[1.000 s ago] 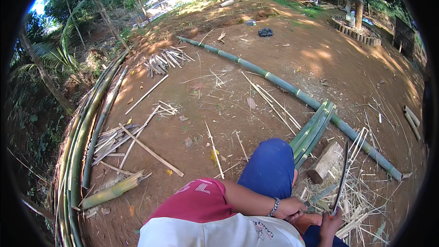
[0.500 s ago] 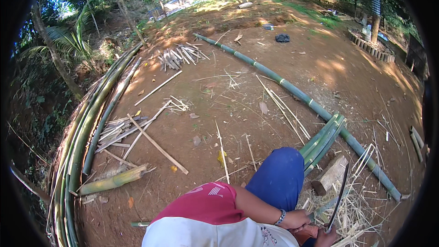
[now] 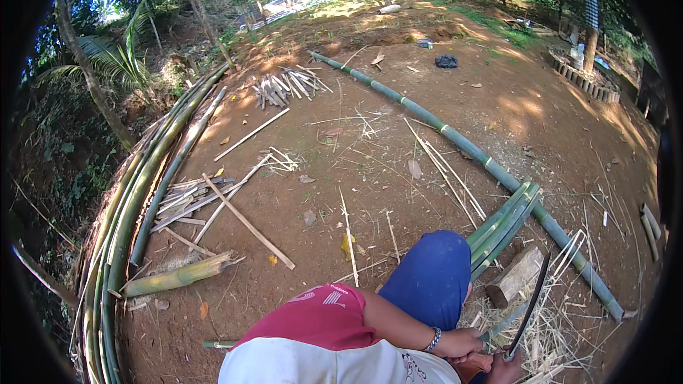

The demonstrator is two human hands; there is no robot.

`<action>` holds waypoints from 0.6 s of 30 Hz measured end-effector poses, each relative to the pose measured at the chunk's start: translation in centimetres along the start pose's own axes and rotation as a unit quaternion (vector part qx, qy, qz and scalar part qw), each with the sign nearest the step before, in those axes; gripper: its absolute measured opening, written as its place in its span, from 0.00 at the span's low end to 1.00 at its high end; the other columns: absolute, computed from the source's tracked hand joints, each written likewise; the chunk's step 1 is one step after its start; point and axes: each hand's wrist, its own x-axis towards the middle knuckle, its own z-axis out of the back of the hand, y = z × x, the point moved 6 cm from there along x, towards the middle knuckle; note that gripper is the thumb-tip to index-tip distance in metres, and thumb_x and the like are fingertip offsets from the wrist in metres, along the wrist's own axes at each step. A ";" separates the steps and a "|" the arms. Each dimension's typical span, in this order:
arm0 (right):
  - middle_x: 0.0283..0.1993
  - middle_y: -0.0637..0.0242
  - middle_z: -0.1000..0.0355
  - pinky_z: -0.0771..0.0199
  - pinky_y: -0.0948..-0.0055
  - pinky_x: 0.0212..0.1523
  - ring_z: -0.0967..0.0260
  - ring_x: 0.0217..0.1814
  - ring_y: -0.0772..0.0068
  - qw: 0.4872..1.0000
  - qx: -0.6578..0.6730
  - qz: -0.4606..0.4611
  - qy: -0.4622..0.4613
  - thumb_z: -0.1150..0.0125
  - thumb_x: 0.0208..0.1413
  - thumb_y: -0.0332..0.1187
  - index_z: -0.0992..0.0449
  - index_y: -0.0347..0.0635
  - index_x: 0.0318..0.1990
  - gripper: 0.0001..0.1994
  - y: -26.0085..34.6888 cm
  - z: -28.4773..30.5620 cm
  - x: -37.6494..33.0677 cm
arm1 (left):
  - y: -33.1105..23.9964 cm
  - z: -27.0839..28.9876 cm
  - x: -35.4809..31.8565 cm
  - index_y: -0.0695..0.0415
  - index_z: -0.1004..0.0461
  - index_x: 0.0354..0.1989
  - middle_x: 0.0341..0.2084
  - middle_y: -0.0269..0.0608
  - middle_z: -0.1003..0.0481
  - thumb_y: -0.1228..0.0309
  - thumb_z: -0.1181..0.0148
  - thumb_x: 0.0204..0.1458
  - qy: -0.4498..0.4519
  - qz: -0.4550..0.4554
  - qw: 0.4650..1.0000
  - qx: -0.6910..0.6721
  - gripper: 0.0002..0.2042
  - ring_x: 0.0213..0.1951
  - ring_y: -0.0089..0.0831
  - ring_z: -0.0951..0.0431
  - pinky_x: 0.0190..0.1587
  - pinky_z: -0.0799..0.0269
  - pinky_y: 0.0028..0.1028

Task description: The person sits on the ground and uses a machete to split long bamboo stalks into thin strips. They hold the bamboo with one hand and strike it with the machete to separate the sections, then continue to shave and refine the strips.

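At the lower right, my left hand (image 3: 459, 342) is closed round one end of a green bamboo strip (image 3: 506, 321), which slants up and away to the right. Just beside it, my right hand (image 3: 506, 368) grips the handle of a long, dark-bladed machete (image 3: 529, 304). Its blade points up and away, crossing close to the strip; whether the two touch I cannot tell. Beyond my bent knee, several split green bamboo lengths (image 3: 504, 224) lie together, their far ends by a long pole. A short wood block (image 3: 515, 276) lies by the strip, and pale shavings (image 3: 548, 341) spread under my hands.
A long green bamboo pole (image 3: 462, 141) runs diagonally across the dirt ground. Several long poles (image 3: 135, 203) line the left edge. Piles of split sticks (image 3: 288, 87) and a cut bamboo piece (image 3: 174, 279) lie about. A black bag (image 3: 446, 61) sits farther off.
The view has shifted slightly, so the ground appears a little farther right. Both hands keep their grips, and the machete blade leans slightly more to the right.
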 end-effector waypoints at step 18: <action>0.42 0.40 0.23 0.26 0.48 0.46 0.26 0.45 0.36 0.993 -0.072 0.092 0.025 0.39 0.54 0.47 0.24 0.37 0.53 0.25 1.6 -1.8 -1.3 | 0.5 -0.5 -0.1 0.58 0.28 0.31 0.18 0.32 0.33 0.64 0.46 0.57 0.000 0.047 0.985 -0.165 0.10 0.16 0.21 0.35 0.18 0.41 0.26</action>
